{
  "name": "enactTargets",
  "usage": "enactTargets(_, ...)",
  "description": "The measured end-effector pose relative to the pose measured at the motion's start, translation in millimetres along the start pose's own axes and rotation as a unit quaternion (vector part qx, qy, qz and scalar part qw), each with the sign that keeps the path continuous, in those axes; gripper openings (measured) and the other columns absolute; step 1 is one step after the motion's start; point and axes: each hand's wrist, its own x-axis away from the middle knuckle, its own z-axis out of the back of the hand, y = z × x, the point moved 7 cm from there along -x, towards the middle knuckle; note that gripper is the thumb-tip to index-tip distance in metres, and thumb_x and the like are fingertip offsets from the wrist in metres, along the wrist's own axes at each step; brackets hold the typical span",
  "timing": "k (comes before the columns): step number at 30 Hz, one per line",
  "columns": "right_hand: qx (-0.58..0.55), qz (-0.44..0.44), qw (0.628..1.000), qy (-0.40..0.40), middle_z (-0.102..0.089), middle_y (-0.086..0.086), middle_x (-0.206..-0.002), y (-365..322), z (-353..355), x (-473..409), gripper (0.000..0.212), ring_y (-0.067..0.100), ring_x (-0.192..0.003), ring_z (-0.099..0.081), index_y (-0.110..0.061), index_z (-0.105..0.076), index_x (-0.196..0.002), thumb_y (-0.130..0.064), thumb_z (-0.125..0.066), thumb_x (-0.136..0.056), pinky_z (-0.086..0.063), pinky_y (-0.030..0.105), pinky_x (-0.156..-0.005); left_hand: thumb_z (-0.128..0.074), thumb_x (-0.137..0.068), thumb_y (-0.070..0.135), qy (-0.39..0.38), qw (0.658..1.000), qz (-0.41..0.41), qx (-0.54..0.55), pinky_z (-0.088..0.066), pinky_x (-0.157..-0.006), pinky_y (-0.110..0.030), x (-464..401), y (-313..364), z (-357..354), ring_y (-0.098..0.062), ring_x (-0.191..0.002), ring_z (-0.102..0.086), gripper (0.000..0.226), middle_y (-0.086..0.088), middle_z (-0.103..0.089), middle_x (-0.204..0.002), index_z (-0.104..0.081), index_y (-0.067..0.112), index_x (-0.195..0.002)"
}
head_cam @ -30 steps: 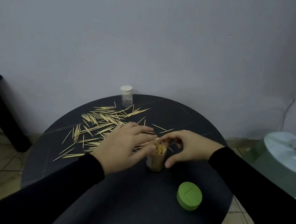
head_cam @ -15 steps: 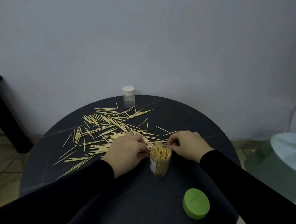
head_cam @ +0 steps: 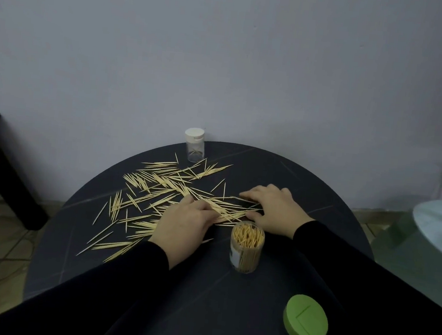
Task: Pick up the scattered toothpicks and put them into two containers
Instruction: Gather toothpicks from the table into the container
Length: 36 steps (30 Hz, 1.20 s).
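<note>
While both hands lie palm-down on the round dark table (head_cam: 309, 176), the left hand (head_cam: 185, 225) and right hand (head_cam: 272, 209) press flat, fingers spread, on a bundle of toothpicks (head_cam: 163, 186) between them; whether either pinches any, I cannot tell. More lie scattered to the left. A full jar (head_cam: 246, 247) stands just beside the hands, a capped jar (head_cam: 194, 148) far back, a green lid (head_cam: 305, 323) near.
</note>
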Motion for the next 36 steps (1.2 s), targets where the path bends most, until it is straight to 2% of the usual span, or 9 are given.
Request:
enactTargets(3, -0.006, 0.025, 1.000, 0.000, -0.050, -0.011, -0.137, -6.4, 1.1, 0.3, 0.046, 0.012, -0.125, -0.040, -0.036, -0.043, -0.140, -0.037, -0.054, -0.095, -0.023, 0.041, -0.110, -0.045, -0.099, 0.034, 0.004, 1.000, 0.006, -0.009, -0.049, -0.076, -0.036, 0.1, 0.1, 0.3, -0.019, -0.093, -0.051, 0.030, 0.007, -0.063, -0.109, -0.062, 0.030, -0.124)
enactTargets(8, 0.030, 0.043, 0.998, -0.026, -0.051, -0.011, -0.133, -8.3, 1.8, 4.9, 0.047, 0.012, -0.122, -0.041, -0.038, -0.049, -0.136, -0.053, -0.053, -0.091, -0.022, 0.040, -0.109, -0.035, -0.101, 0.039, -0.026, 0.999, 0.021, -0.028, -0.044, -0.084, -0.034, -0.2, -1.3, 0.0, -0.018, -0.102, -0.046, 0.035, 0.006, -0.056, -0.114, -0.059, 0.030, -0.125)
enactTargets(15, 0.004, 0.037, 0.999, 0.003, -0.061, -0.015, -0.115, -12.2, 6.3, 9.3, 0.026, 0.007, -0.110, -0.051, -0.038, -0.066, -0.114, -0.046, -0.058, -0.091, -0.023, 0.039, -0.106, -0.035, -0.101, 0.039, -0.033, 0.998, 0.035, -0.045, -0.044, -0.084, -0.032, 0.1, 0.2, 1.7, -0.017, -0.104, -0.045, 0.034, 0.006, -0.055, -0.112, -0.062, 0.027, -0.118)
enactTargets(20, 0.030, 0.044, 0.998, 0.020, -0.061, -0.013, -0.111, -17.5, 7.2, 11.6, 0.021, 0.007, -0.107, -0.052, -0.033, -0.064, -0.110, -0.043, -0.054, -0.094, -0.025, 0.038, -0.105, -0.035, -0.102, 0.037, -0.025, 0.997, 0.045, -0.051, -0.046, -0.085, -0.033, 2.8, 2.7, 2.1, -0.017, -0.105, -0.046, 0.031, 0.004, -0.053, -0.113, -0.057, 0.023, -0.118)
enactTargets(24, 0.048, 0.033, 0.998, -0.004, -0.057, -0.010, -0.105, -18.8, 5.2, 12.6, 0.024, 0.009, -0.102, -0.052, -0.028, -0.061, -0.110, -0.043, -0.049, -0.096, -0.026, 0.040, -0.105, -0.033, -0.102, 0.034, -0.023, 0.997, 0.051, -0.054, -0.046, -0.086, -0.034, 3.7, 3.9, 1.6, -0.018, -0.106, -0.047, 0.029, 0.003, -0.052, -0.116, -0.054, 0.021, -0.118)
enactTargets(30, 0.070, 0.026, 0.997, -0.013, -0.061, -0.007, -0.116, -17.2, 6.6, 15.3, 0.026, 0.012, -0.110, -0.052, -0.027, -0.060, -0.117, -0.040, -0.047, -0.098, -0.025, 0.041, -0.106, -0.036, -0.102, 0.031, -0.023, 0.997, 0.057, -0.055, -0.045, -0.084, -0.032, 6.4, 5.5, -0.6, -0.019, -0.105, -0.046, 0.024, 0.002, -0.051, -0.116, -0.051, 0.020, -0.117)
enactTargets(36, 0.034, 0.012, 0.999, 0.003, -0.060, -0.011, -0.119, -11.8, 17.8, 27.9, 0.029, 0.011, -0.113, -0.051, -0.032, -0.065, -0.115, -0.046, -0.054, -0.093, -0.025, 0.040, -0.105, -0.036, -0.101, 0.034, 0.013, 0.997, 0.068, -0.017, -0.044, -0.084, -0.029, 8.0, 7.3, 7.7, -0.015, -0.103, -0.046, 0.024, 0.005, -0.051, -0.113, -0.054, 0.023, -0.114)
